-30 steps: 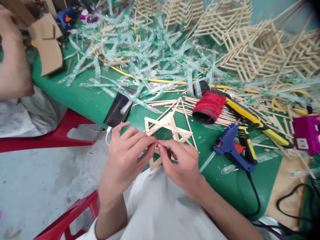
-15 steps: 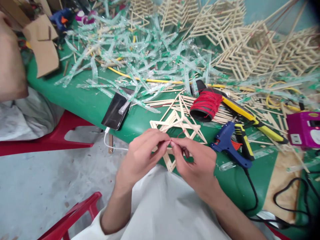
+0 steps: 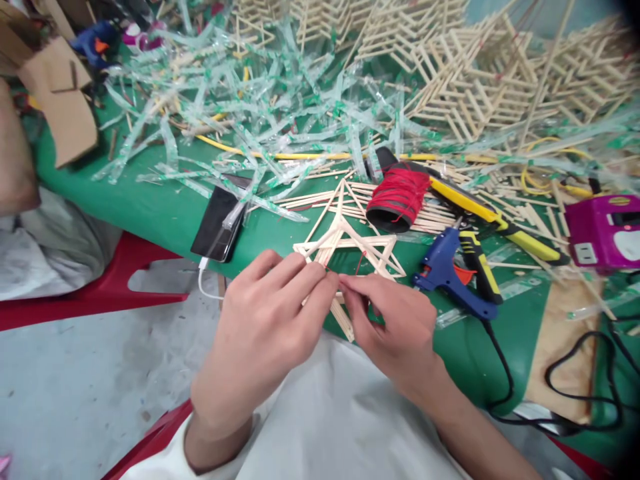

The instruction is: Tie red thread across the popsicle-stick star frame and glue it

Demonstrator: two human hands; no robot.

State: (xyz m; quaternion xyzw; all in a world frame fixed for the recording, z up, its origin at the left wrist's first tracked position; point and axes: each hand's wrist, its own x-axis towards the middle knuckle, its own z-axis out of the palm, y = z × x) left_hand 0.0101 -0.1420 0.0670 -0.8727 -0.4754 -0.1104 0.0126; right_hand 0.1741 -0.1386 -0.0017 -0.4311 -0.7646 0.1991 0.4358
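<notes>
A star frame of thin wooden sticks [image 3: 340, 225] lies at the table's near edge, its lower part behind my hands. Over its left side, my left hand [image 3: 273, 323] has its fingers bent and pressed together. My right hand [image 3: 395, 317] pinches thumb and forefinger just beside the left fingertips. A short piece of red string [image 3: 361, 262] shows on the frame above the right fingers. Very little string is visible at the fingertips, which hide most of it. Beyond the star lies a black spool wound with red string [image 3: 403, 193].
A blue glue gun [image 3: 445, 270], yellow-black pliers [image 3: 467, 208] and a purple box [image 3: 603, 233] lie to the right. On the left is a charging phone [image 3: 219, 223]. Plastic strips [image 3: 280, 127] and stacked star frames [image 3: 475, 73] cover the back. Another person's arm [image 3: 15, 153] is far left.
My left hand has turned, its back now more toward me and its fingers curled lower over the star. My right hand keeps its pinch. The whole view has shifted slightly.
</notes>
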